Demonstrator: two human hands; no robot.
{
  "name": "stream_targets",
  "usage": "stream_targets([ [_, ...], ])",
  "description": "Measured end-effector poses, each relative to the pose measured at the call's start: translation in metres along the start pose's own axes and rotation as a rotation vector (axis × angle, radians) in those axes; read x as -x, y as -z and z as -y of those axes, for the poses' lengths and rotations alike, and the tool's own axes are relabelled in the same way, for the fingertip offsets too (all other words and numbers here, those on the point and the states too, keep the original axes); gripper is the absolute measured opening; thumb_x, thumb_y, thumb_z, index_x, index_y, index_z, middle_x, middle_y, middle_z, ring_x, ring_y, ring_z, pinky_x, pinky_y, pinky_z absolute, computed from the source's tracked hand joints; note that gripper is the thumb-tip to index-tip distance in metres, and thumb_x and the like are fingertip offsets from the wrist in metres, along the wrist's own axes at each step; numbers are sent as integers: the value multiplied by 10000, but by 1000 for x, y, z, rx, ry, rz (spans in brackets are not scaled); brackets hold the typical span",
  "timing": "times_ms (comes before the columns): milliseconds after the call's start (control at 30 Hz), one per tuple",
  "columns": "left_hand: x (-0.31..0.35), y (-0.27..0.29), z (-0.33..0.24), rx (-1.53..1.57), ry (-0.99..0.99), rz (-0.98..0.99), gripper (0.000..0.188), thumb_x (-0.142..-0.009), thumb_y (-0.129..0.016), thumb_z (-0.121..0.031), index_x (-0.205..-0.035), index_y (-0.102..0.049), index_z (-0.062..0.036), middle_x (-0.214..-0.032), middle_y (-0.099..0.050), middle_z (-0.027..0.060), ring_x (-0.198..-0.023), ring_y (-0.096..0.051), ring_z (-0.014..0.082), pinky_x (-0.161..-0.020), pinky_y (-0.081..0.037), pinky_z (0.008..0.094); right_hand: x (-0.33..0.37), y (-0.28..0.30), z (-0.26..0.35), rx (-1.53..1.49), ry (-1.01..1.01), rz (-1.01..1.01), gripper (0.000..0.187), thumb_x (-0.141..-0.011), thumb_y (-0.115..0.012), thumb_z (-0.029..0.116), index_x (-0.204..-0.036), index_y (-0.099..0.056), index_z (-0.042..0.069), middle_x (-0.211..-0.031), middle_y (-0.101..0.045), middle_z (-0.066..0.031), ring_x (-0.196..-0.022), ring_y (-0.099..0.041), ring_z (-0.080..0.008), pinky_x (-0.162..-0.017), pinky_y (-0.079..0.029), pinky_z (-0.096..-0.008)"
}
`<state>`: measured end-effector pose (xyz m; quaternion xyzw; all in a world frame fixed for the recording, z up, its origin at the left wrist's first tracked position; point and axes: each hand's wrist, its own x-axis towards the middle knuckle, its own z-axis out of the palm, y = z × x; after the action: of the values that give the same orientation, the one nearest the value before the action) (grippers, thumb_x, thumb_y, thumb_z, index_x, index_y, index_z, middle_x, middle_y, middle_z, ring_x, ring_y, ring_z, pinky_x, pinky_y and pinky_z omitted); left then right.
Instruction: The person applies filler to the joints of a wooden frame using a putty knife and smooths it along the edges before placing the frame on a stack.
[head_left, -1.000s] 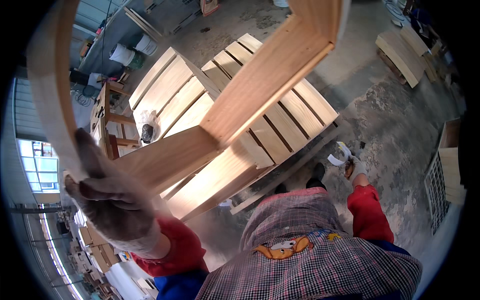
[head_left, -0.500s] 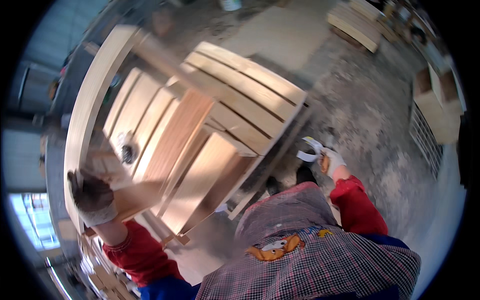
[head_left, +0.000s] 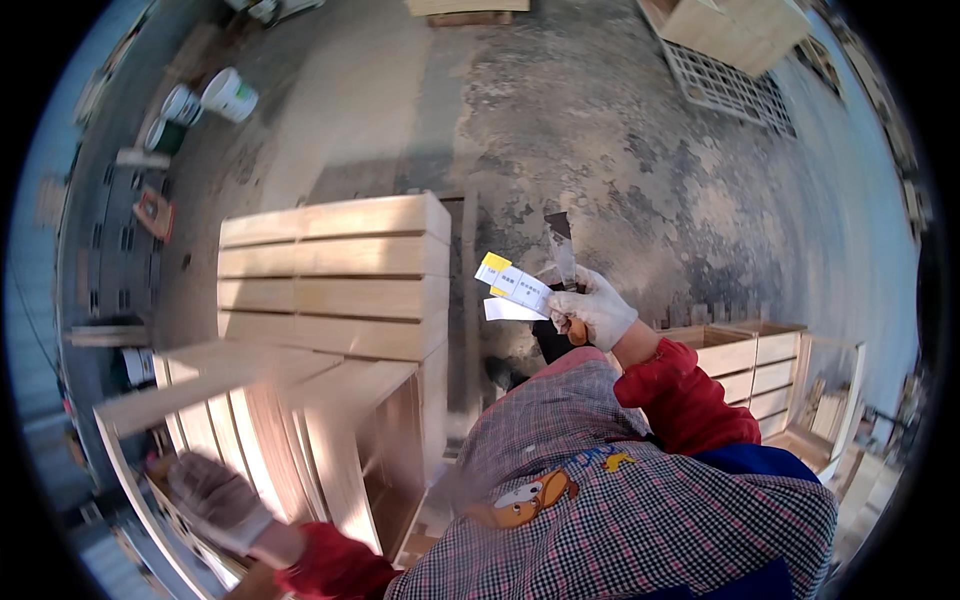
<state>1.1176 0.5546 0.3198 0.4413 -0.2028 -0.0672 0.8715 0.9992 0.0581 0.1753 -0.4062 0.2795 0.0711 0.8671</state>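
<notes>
So, the wooden frame (head_left: pixel 170 398) has dropped from up in front of the camera to low on the left, beside the slatted stack (head_left: pixel 335 255). View has swung round too. My read: carrying has given way to low positioning; can't tell whether the frame bears on anything yet.

Left hand (head_left: pixel 215 500), gloved, is within the frame's outline, motion-blurred; can't tell if it's gripping or free. Right hand (head_left: pixel 597 308), also gloved, is closed on paper strips (head_left: pixel 520 288) and a scraper (head_left: pixel 561 245), same as before, so the left looks to be doing the frame work solo.

Materials: frame is pale bare timber, thin straight rails, open middle. Stack is light wood, flat boards split by dark straight gaps, grain soft in the glare. Strips are white with yellow blocks, slightly curled. Scraper has a flat metal blade, dark at the tip.

Further out: checked fabric apron (head_left: pixel 600 520), blotchy worn concrete floor (head_left: pixel 640 180), round white bucket (head_left: pixel 230 95), rigid grid panel (head_left: pixel 728 90) top right.
</notes>
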Motion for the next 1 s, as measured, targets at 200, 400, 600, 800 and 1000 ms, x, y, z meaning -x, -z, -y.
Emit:
stream_targets([
  [200, -54, -247, 302, -303, 712, 312, 445, -919, -499, -282, -1255, -452, 7, -1183, -550, 111, -1132, -504, 227, -1029, -339, 394, 25, 35, 81, 122, 181, -30, 284, -816, -604, 73, -1095, -560, 36, -781, -583, -10, -604, -512, -51, -528, -427, -210],
  [400, -112, -349, 414, -37, 1049, 81, 263, -881, -572, -166, -1108, -541, -38, -1076, -598, 94, -1047, -564, 240, -924, -448, 384, 31, 109, 120, 111, 326, -235, 299, -801, -605, 79, -1085, -547, 8, -844, -581, 4, -704, -516, -52, -608, -429, -201],
  [600, -147, -442, 495, 134, 1270, -55, 220, -876, -586, -177, -1071, -549, -81, -1082, -597, 91, -1066, -567, 264, -900, -489, 421, 61, 210, 147, 118, 412, -427, 312, -785, -642, 132, -1058, -580, -7, -851, -610, -11, -655, -529, -61, -559, -431, -205],
  [800, -163, -528, 575, 26, 1355, 28, 245, -883, -581, -208, -1079, -537, -67, -1113, -585, 82, -1069, -563, 240, -907, -503, 417, 98, 284, 180, -33, 453, -639, 308, -791, -642, 148, -1054, -594, -3, -811, -614, -15, -602, -515, -54, -505, -422, -202],
  [1000, -173, -625, 660, -40, 1432, 213, 243, -895, -562, -207, -1090, -527, -65, -1124, -582, 79, -1063, -564, 238, -903, -510, 418, 107, 359, 222, -141, 470, -819, 285, -797, -630, 110, -1059, -599, 4, -821, -609, -12, -612, -507, -48, -526, -419, -200],
])
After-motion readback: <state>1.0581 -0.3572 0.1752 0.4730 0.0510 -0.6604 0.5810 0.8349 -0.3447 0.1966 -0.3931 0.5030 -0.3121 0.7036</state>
